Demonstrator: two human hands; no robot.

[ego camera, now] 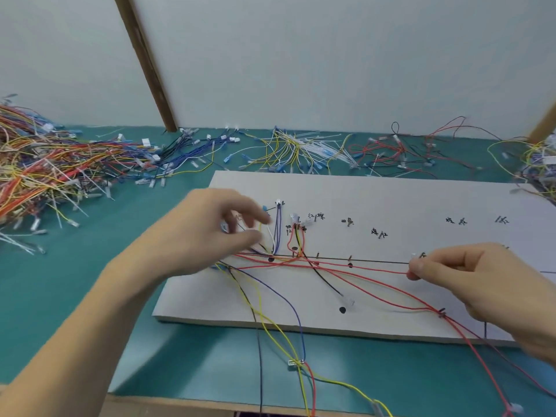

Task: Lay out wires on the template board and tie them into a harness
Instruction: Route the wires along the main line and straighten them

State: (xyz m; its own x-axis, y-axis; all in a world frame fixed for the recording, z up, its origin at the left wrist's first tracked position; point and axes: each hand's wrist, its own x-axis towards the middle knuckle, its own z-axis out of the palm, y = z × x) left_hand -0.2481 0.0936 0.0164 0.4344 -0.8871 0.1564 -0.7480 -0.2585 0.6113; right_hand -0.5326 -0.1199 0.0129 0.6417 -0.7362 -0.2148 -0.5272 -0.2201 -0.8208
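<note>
A pale template board (391, 200) with handwritten labels, pegs and a drawn line lies on the green mat. Red, yellow, blue, black and white wires (288, 260) run along its left part, and several trail off the front edge. My left hand (216, 233) hovers over the board's left end with fingers loosely spread near the upright wire ends; whether it touches them I cannot tell. My right hand (469, 275) pinches a red wire (376, 268) near its end, held taut along the drawn line. A black wire (325, 279) lies slanted across the board.
A large tangled heap of coloured wires (42, 170) lies at the left on the green mat (60, 290). Smaller bunches of blue, yellow, white and red wires (288, 152) line the wall behind the board. A wooden strut (147, 67) leans against the wall.
</note>
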